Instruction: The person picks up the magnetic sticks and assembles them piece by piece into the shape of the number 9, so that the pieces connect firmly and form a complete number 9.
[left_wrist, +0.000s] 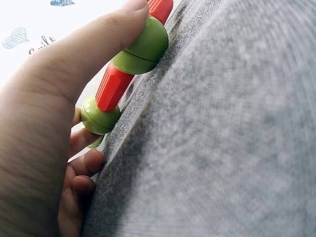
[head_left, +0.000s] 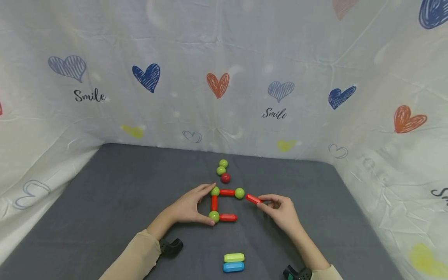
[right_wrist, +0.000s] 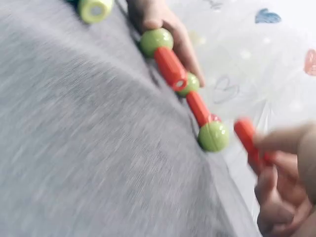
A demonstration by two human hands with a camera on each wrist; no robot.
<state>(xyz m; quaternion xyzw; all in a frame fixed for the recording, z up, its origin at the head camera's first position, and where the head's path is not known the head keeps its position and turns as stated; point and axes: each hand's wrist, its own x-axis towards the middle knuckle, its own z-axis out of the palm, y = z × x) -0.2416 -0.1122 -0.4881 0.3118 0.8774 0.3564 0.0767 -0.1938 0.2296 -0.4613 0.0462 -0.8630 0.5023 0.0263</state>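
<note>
A C-shaped frame of red rods and green balls lies on the grey cloth. My left hand [head_left: 185, 208] spans its left side, thumb at the lower green ball [head_left: 214, 216] and a fingertip at the upper green ball [head_left: 215, 191], gripping it between them. One red rod [head_left: 214, 203] joins these two balls. An upper red rod [head_left: 227, 192] runs right to a third green ball [head_left: 239, 193]; a lower red rod [head_left: 228, 217] has a free right end. Between thumb and fingers my right hand [head_left: 281, 214] pinches a loose red rod [right_wrist: 244, 133], its tip just right of the third ball.
Beyond the frame, two green balls [head_left: 221, 170] and a red ball [head_left: 225, 178] sit in a short line. Nearer me, a yellow-green rod [head_left: 234, 258] and a blue rod [head_left: 233, 267] lie side by side. A white heart-printed curtain [head_left: 245, 128] borders the table's back and sides.
</note>
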